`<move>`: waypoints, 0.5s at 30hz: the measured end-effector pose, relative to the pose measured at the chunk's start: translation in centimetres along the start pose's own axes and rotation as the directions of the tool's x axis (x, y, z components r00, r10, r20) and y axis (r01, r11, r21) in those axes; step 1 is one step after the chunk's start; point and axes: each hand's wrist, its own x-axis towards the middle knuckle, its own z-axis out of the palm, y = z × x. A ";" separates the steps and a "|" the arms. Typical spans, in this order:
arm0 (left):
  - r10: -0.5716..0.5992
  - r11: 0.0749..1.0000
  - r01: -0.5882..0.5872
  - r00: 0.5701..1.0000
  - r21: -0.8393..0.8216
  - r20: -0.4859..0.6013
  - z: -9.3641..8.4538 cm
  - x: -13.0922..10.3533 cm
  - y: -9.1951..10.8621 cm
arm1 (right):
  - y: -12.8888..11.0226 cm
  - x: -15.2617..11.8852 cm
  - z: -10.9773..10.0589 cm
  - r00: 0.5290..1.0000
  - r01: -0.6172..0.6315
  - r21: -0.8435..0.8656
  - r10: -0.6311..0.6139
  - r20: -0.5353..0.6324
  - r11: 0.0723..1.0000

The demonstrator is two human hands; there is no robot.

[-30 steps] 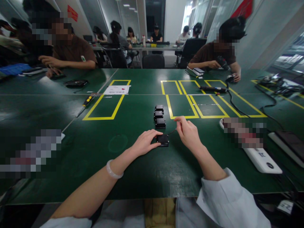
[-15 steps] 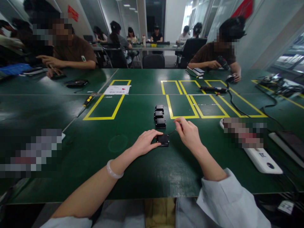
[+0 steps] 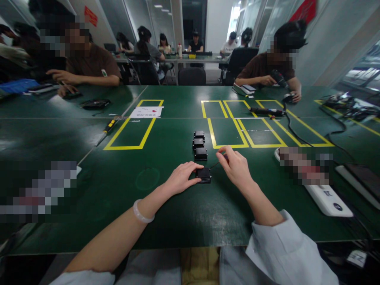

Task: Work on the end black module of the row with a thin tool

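My left hand (image 3: 182,177) grips a small black box-shaped part (image 3: 204,174) at its left side, thumb near the front and fingers over the back edge. The part lies flat on the green table, with small silvery screws at its sides. In my right hand (image 3: 236,165) is a thin screwdriver (image 3: 215,165), its dark handle partly hidden by the fingers. Its shaft slants down to the left, and the tip meets the part's upper right corner. Just beyond my hands, three similar black parts (image 3: 201,153) stand in a row leading away from me.
Yellow tape outlines (image 3: 231,146) mark the table (image 3: 175,221). A yellow-black tool (image 3: 110,125) lies left, a black electric screwdriver (image 3: 267,112) with a cable lies right. A white power bank-like device (image 3: 331,202) is at right. Two people sit opposite, one holding a dark tool (image 3: 279,78).
The fingers of my right hand have shifted slightly around the screwdriver, and more of its dark handle shows. My left hand and the black part have stayed in place.
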 end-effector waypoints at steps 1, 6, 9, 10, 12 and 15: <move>0.000 1.000 0.000 1.000 0.001 -0.001 0.0 0.0 0.0 | 0.0 0.0 0.0 1.000 0.002 -0.005 -0.002 -0.003 1.000; -0.007 1.000 0.007 1.000 0.004 0.005 0.1 0.0 -0.1 | 0.0 0.0 0.0 1.000 0.013 -0.036 -0.014 -0.013 0.999; -0.006 1.000 0.006 1.000 0.000 0.002 0.1 0.0 -0.1 | -0.1 0.1 0.0 1.000 0.016 -0.046 -0.016 -0.013 0.999; -0.004 1.000 0.004 1.000 -0.004 -0.001 0.1 0.0 -0.1 | -0.1 0.1 0.1 1.000 0.013 -0.048 -0.013 -0.013 0.999; -0.003 1.000 0.003 1.000 -0.009 -0.001 0.1 0.0 -0.1 | -0.1 0.1 0.1 1.000 0.006 -0.045 -0.006 -0.011 0.999; -0.006 1.000 0.006 1.000 -0.008 -0.002 0.1 0.0 0.0 | -0.1 0.1 0.1 1.000 0.004 -0.028 -0.005 -0.007 1.000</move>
